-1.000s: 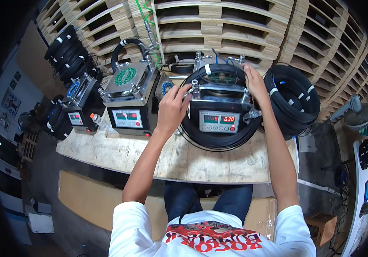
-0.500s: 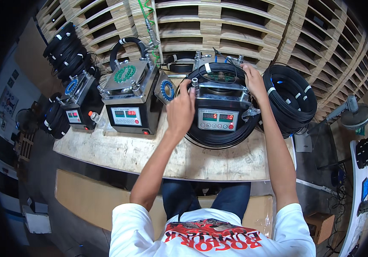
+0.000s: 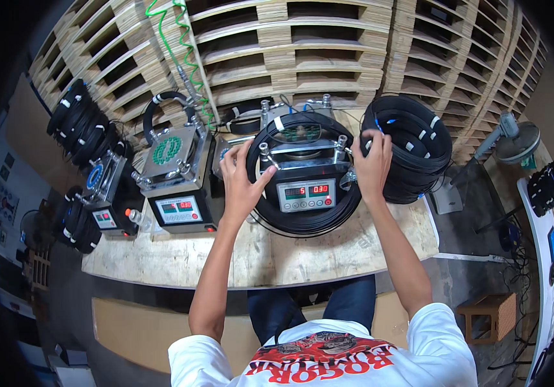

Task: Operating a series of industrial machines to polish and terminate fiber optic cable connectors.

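Observation:
A large black cable coil, bound with white tape, encircles the front of a black and silver press-like machine with a lit red digital display. My left hand is at the coil's left side, thumb and fingers spread apart, the thumb reaching over its rim toward a metal post. At the right rim, my right hand has its fingers curved and its thumb apart from them, with a dark gap between. Whether its fingertips touch the cable is hard to make out.
More black coils are stacked right of the machine and at the far left. Two similar machines stand leftward, a larger one and a smaller one. Wooden pallets rise behind the wooden table. A green coiled hose hangs there.
My view has shifted. My left hand has spread its fingers at the rim, and my right hand has come down from the coil's upper right to its side. The coil still surrounds the machine.

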Demonstrator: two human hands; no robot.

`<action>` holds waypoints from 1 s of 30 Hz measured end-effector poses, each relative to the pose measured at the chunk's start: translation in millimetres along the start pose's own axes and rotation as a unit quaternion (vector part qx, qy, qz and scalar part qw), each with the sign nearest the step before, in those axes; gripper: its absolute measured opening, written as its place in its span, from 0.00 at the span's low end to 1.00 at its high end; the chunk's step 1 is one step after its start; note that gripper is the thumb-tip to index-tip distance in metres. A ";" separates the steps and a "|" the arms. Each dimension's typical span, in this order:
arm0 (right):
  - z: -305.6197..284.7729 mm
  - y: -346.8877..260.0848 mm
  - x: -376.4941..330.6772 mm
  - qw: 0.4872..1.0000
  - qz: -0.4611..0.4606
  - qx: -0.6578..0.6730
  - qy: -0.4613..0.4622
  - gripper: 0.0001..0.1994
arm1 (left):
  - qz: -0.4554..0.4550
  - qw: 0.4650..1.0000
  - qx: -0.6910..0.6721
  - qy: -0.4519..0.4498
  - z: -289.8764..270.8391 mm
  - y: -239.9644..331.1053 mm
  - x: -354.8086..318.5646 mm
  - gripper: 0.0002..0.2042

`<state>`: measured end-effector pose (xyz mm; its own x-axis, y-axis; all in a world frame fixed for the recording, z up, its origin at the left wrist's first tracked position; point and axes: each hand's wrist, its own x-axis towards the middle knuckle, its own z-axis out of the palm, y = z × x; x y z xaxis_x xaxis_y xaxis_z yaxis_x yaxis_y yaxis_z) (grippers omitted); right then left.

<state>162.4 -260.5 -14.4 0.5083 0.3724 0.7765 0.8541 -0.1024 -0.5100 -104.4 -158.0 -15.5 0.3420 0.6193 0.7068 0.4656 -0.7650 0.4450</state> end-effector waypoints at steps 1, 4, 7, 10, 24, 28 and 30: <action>-5.5 -0.1 -5.6 0.997 0.047 -0.012 -0.063 0.12 | 0.005 1.000 0.004 0.002 5.5 -5.5 0.3 0.36; -10.5 0.2 -13.2 0.954 0.186 0.121 -0.199 0.11 | -0.039 0.994 -0.097 -0.026 23.3 -7.3 4.0 0.39; -4.6 1.9 -18.7 0.949 0.169 0.235 -0.126 0.09 | -0.025 0.995 -0.100 0.000 35.2 -6.4 1.3 0.40; -6.1 -2.9 -24.7 0.967 0.072 0.238 -0.049 0.11 | -0.030 0.996 -0.080 0.015 38.8 -7.0 -3.1 0.40; -4.5 -59.9 -34.5 0.930 0.004 0.339 -0.142 0.03 | -0.035 0.998 -0.035 0.031 41.8 -4.9 -5.1 0.39; -8.3 -64.4 26.9 0.936 0.008 0.342 -0.084 0.07 | -0.028 0.998 -0.035 0.036 42.7 -3.0 -4.4 0.40; 16.2 -67.1 78.2 0.941 -0.006 0.316 -0.123 0.07 | -0.036 0.998 -0.023 0.039 38.3 -10.7 -9.5 0.40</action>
<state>143.0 -209.6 74.6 0.3916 0.5799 0.7145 0.5845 0.4430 -0.6798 -81.4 -148.9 -48.1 0.2444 0.6583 0.7119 0.4481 -0.7278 0.5192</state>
